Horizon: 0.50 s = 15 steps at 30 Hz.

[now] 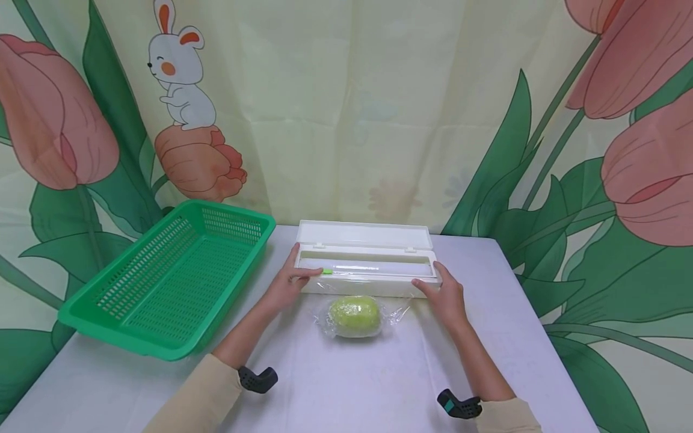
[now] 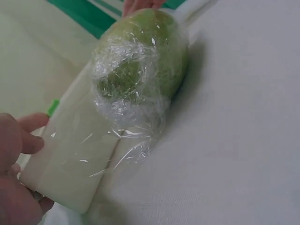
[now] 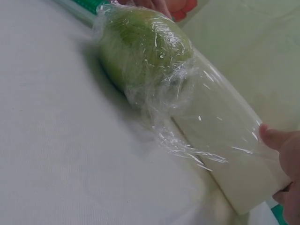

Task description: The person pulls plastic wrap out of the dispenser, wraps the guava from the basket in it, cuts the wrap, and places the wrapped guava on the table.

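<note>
A white cling film dispenser box lies across the table with its lid tipped back, the film roll showing inside. My left hand grips its left end, thumb by the small green slide cutter. The right end is held by my right hand, thumb on the front edge. Just in front of the box sits a green oval fruit wrapped in clear film. From the fruit, a film sheet stretches up over the box's front face, as the right wrist view shows.
To the left stands a green perforated plastic basket, its near right rim close to my left forearm. A white cloth covers the table. Behind it hangs a printed curtain with tulips and a rabbit.
</note>
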Motion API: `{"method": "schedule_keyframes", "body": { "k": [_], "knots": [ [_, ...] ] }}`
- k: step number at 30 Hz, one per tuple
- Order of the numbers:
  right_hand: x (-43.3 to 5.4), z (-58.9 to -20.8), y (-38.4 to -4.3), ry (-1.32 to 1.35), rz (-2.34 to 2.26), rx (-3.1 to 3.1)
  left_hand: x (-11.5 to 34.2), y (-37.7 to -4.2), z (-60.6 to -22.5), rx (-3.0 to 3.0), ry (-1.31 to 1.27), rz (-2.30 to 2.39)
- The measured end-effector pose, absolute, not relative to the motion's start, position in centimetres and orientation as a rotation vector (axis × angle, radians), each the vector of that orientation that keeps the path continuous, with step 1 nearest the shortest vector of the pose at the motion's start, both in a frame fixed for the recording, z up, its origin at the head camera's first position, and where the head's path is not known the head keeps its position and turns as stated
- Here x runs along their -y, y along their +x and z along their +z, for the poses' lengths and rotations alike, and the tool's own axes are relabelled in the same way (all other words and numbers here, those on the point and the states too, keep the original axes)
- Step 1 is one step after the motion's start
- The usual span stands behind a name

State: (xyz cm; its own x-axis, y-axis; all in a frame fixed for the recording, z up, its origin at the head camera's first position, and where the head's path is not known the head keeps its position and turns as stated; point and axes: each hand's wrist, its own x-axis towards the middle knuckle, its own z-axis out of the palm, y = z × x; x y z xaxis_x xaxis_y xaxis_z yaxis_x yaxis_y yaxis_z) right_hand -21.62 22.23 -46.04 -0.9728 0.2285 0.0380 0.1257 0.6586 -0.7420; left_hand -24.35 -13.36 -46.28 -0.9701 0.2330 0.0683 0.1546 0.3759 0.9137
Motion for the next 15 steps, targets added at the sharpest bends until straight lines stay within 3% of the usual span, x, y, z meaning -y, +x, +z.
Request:
{"method": "schedule_keyframes", "body": {
  "k": [15],
  "knots": [
    [-21.0,-45.0,-21.9,-0.047,1.177,2.429,13.9,-24.1,-47.0,-2.767,0.444,1.687]
  ]
}}
